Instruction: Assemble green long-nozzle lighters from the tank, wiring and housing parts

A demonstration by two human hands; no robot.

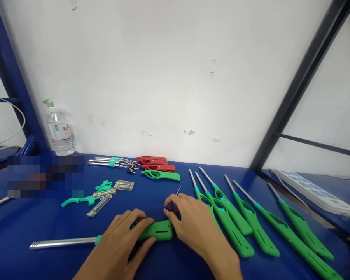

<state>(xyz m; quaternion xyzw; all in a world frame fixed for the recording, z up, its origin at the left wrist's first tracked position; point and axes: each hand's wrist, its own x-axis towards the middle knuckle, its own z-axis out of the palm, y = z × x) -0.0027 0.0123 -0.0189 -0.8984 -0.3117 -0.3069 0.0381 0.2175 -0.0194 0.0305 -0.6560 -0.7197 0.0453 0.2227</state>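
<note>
My left hand (pixel 124 235) is closed over the handle of a green long-necked lighter (pixel 162 230) lying on the blue table. The lighter's metal barrel (pixel 62 243) points left. In my right hand (pixel 196 225) is a small screwdriver (pixel 171 206) with a dark purple handle. Its thin shaft sticks up and away from me, and the fingers partly hide the handle. The edge of this hand rests by the butt end of the lighter. To the right lie several more green lighters (pixel 231 225), barrels pointing away from me.
Green triggers (pixel 89 200) and clear fuel tanks (pixel 99 206) lie left of centre. Behind are metal barrels with wires (pixel 105 163), red handle shells (pixel 157 167) and a green shell (pixel 166 176). A water bottle (pixel 60 134) stands back left; a white power strip (pixel 317 192) lies at right.
</note>
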